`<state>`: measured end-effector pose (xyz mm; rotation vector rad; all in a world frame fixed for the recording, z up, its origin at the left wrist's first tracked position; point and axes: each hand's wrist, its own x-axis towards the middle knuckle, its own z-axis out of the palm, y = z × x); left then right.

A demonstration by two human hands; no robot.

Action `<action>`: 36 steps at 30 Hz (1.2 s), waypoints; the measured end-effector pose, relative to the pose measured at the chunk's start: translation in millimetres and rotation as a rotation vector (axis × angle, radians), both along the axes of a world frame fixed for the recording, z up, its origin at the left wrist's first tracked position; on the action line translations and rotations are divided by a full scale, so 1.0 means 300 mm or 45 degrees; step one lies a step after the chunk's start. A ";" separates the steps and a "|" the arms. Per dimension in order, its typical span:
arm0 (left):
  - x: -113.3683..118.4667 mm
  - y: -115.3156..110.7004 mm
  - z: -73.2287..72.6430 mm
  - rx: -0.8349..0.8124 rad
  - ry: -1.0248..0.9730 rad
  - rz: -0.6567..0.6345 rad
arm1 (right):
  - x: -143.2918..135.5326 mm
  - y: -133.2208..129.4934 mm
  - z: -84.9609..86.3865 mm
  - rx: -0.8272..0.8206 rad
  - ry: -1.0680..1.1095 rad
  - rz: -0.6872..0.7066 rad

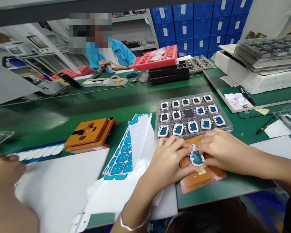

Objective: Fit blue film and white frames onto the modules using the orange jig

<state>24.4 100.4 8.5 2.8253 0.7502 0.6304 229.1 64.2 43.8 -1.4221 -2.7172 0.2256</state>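
A small white watch-case-like part [197,157] with a teal face lies on an orange plate [192,183]. My left hand [171,158], a bracelet on its wrist, grips the part's left side with thumb and fingers. From the right, my right hand [215,150] has its fingers bent and pressed on the part's edge; some fingertips are hidden. A yellow piece [201,170] shows just below the part. Directly behind my hands, a clear plastic tray [188,113] holds several similar parts, some with dark faces and some teal.
Sheets of teal stickers [122,158] and white paper lie left of my hands. Beyond them stands an orange fixture block [87,132]. Another person's arm [5,181] reaches in at far left. Across the bench sits a co-worker [122,53], near a red tray [157,58]. Stacked trays [269,48] stand right.
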 end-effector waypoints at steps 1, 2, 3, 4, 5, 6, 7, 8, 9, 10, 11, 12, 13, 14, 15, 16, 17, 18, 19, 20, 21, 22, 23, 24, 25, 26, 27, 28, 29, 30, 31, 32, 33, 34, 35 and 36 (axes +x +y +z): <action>0.001 -0.001 -0.001 -0.016 0.014 0.011 | -0.002 0.003 0.004 -0.042 -0.029 -0.009; 0.001 -0.003 -0.002 -0.036 0.020 0.018 | -0.003 0.006 0.009 -0.080 -0.053 -0.018; 0.001 -0.004 -0.002 -0.055 0.018 0.022 | -0.003 0.007 0.012 -0.107 -0.060 -0.024; 0.001 -0.007 -0.001 -0.071 0.011 0.022 | -0.002 0.006 0.016 -0.114 -0.043 -0.027; 0.000 -0.009 0.001 -0.087 0.006 0.024 | -0.001 0.004 0.018 -0.110 -0.008 -0.024; 0.000 -0.012 0.003 -0.098 0.001 0.027 | 0.000 0.001 0.020 -0.103 0.035 -0.016; -0.001 -0.015 0.005 -0.107 -0.006 0.032 | 0.000 -0.003 0.021 -0.098 0.075 -0.008; -0.002 -0.017 0.006 -0.112 -0.023 0.034 | -0.001 -0.006 0.022 -0.091 0.112 -0.007; -0.002 -0.019 0.007 -0.119 -0.050 0.035 | -0.002 -0.007 0.023 -0.084 0.145 -0.017; -0.001 -0.020 0.005 -0.126 -0.084 0.036 | -0.004 -0.007 0.024 -0.086 0.178 -0.044; -0.001 -0.019 0.003 -0.129 -0.131 0.042 | -0.004 -0.004 0.025 -0.106 0.222 -0.085; 0.000 -0.018 -0.001 -0.127 -0.193 0.050 | -0.003 0.002 0.025 -0.145 0.296 -0.134; 0.002 -0.017 -0.006 -0.124 -0.267 0.056 | -0.001 0.010 0.024 -0.216 0.417 -0.171; 0.003 -0.015 -0.010 -0.123 -0.348 0.055 | 0.003 0.021 0.022 -0.322 0.591 -0.188; 0.004 -0.013 -0.014 -0.121 -0.429 0.045 | 0.009 0.033 0.018 -0.462 0.801 -0.180; 0.005 -0.013 -0.016 -0.115 -0.505 0.027 | 0.014 0.044 0.014 -0.625 1.023 -0.150; 0.007 -0.013 -0.018 -0.102 -0.568 0.010 | 0.020 0.055 0.008 -0.796 1.234 -0.114; 0.008 -0.014 -0.018 -0.078 -0.616 0.000 | 0.024 0.065 0.003 -0.963 1.405 -0.084; 0.009 -0.015 -0.017 -0.046 -0.654 0.000 | 0.028 0.072 -0.003 -1.119 1.521 -0.069; 0.011 -0.017 -0.015 -0.012 -0.686 0.007 | 0.030 0.076 -0.009 -1.249 1.589 -0.067; 0.013 -0.018 -0.014 0.014 -0.714 0.015 | 0.030 0.078 -0.013 -1.354 1.625 -0.070; 0.014 -0.019 -0.012 0.029 -0.738 0.017 | 0.029 0.079 -0.016 -1.431 1.645 -0.076; 0.015 -0.018 -0.012 0.032 -0.758 0.013 | 0.028 0.078 -0.017 -1.487 1.653 -0.081; 0.016 -0.017 -0.011 0.025 -0.776 0.006 | 0.026 0.077 -0.017 -1.526 1.660 -0.083; 0.016 -0.015 -0.011 0.015 -0.792 0.000 | 0.023 0.076 -0.014 -1.554 1.672 -0.088; 0.017 -0.013 -0.012 0.007 -0.810 -0.003 | 0.021 0.075 -0.011 -1.576 1.687 -0.098; 0.017 -0.011 -0.012 -0.002 -0.827 -0.003 | 0.018 0.075 -0.007 -1.597 1.699 -0.116; 0.017 -0.010 -0.013 -0.011 -0.846 0.000 | 0.016 0.075 -0.003 -1.614 1.711 -0.140; 0.018 -0.010 -0.013 -0.024 -0.864 0.009 | 0.013 0.076 0.000 -1.627 1.722 -0.171; 0.018 -0.011 -0.014 -0.035 -0.882 0.021 | 0.010 0.078 0.002 -1.635 1.730 -0.204; 0.019 -0.012 -0.015 -0.044 -0.899 0.033 | 0.007 0.079 0.002 -1.640 1.732 -0.232; 0.019 -0.013 -0.016 -0.047 -0.910 0.044 | 0.003 0.081 0.000 -1.643 1.729 -0.251; 0.018 -0.013 -0.017 -0.046 -0.915 0.054 | 0.000 0.082 -0.004 -1.643 1.726 -0.259; 0.016 -0.010 -0.019 -0.043 -0.907 0.062 | -0.002 0.085 -0.011 -1.632 1.723 -0.260; 0.012 -0.004 -0.022 -0.041 -0.886 0.070 | -0.003 0.088 -0.020 -1.603 1.715 -0.259; 0.005 0.006 -0.025 -0.045 -0.850 0.085 | -0.001 0.094 -0.030 -1.544 1.703 -0.260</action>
